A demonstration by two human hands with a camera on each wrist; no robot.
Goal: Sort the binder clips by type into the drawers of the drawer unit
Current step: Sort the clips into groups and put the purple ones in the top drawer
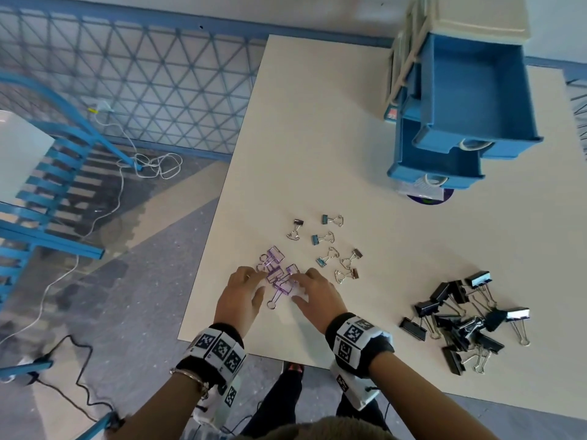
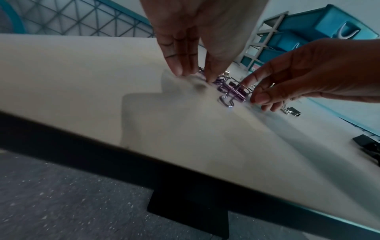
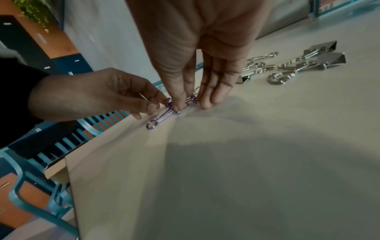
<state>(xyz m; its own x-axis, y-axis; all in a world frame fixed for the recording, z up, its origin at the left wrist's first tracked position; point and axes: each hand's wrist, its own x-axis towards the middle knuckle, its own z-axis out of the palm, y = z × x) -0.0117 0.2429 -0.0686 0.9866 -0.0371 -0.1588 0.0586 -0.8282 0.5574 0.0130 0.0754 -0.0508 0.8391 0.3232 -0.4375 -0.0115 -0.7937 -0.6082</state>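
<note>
Both hands are low over the cream counter [image 1: 317, 138], meeting at a small heap of purple binder clips [image 1: 278, 273] near its front edge. The left hand [image 1: 243, 295] comes from 7 o'clock; its fingertips [image 3: 153, 106] seem to pinch one wire handle of a purple clip, though the picture is a bit blurred. The right hand [image 1: 314, 295] comes from 5 o'clock with fingers straight and close together, the tips pressing down on the same heap.

At 1 o'clock from the heap lie small silver-handled clips [image 1: 330, 246], a little apart. At 3 o'clock, well apart, is a pile of big black clips [image 1: 463, 319]. The blue drawer unit [image 1: 457, 100] stands at the far right, with two drawers pulled out.
</note>
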